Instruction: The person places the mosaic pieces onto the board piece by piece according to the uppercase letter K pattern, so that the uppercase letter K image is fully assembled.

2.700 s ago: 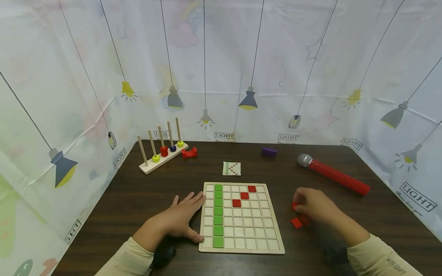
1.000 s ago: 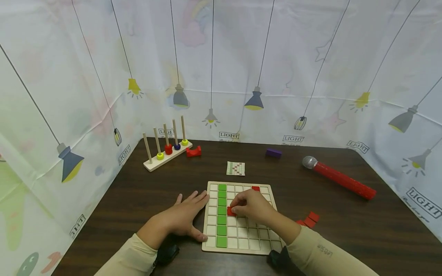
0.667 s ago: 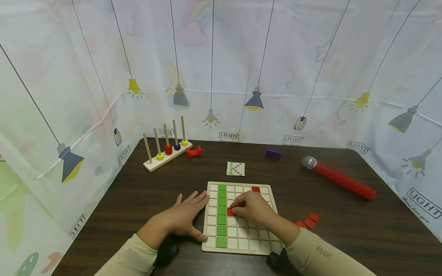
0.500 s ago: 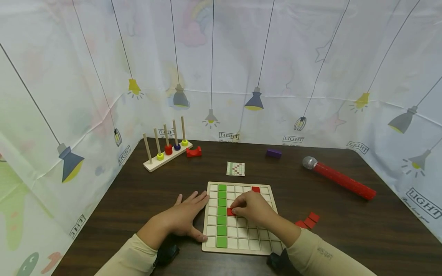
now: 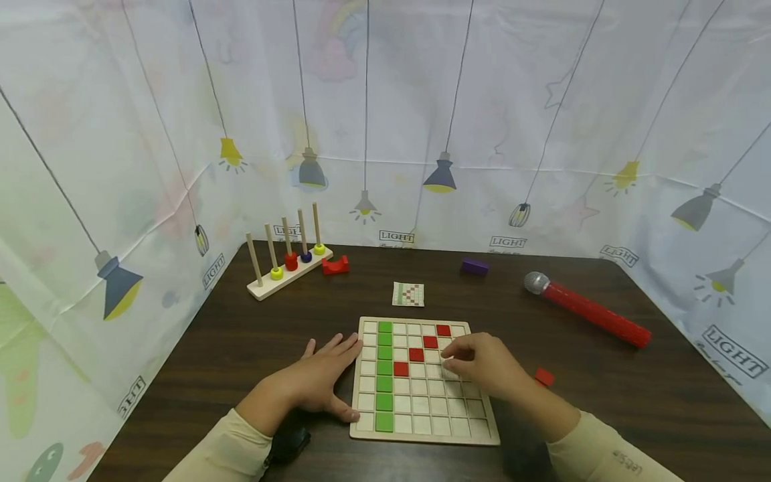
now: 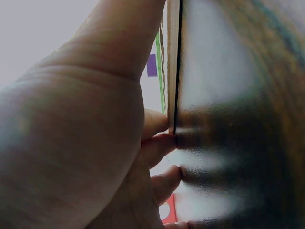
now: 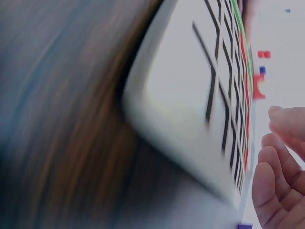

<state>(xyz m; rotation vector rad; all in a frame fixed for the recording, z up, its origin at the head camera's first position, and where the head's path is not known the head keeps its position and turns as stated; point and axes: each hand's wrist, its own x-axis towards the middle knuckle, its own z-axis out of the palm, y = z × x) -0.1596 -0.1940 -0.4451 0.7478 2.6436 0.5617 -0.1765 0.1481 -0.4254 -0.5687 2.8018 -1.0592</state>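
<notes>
A square wooden grid board (image 5: pixel 424 439) lies on the dark table, with a column of green tiles (image 5: pixel 384 368) near its left side. Several red tiles (image 5: pixel 400 369) form a diagonal from the top right down to the green column. My left hand (image 5: pixel 307 381) rests at the board's left edge, fingers spread; the left wrist view shows its fingertips (image 6: pixel 167 183) against the table beside the edge. Over the board's right part is my right hand (image 5: pixel 490 365), fingers loosely bent and, in the right wrist view, nothing between them. Loose red tiles (image 5: pixel 544 376) are partly hidden behind the right forearm.
Behind the board lies a small pattern card (image 5: pixel 408 295). A peg stand with coloured rings (image 5: pixel 290 262), a red notched block (image 5: pixel 335 266) and a purple block (image 5: pixel 474 268) stand farther back. At the right is a red microphone (image 5: pixel 593 314). A printed curtain hangs behind the table.
My right hand brought a red tile from the loose pile to the diagonal's lower-left end, let it go and moved off to the right. The left hand stayed at the board's edge.
</notes>
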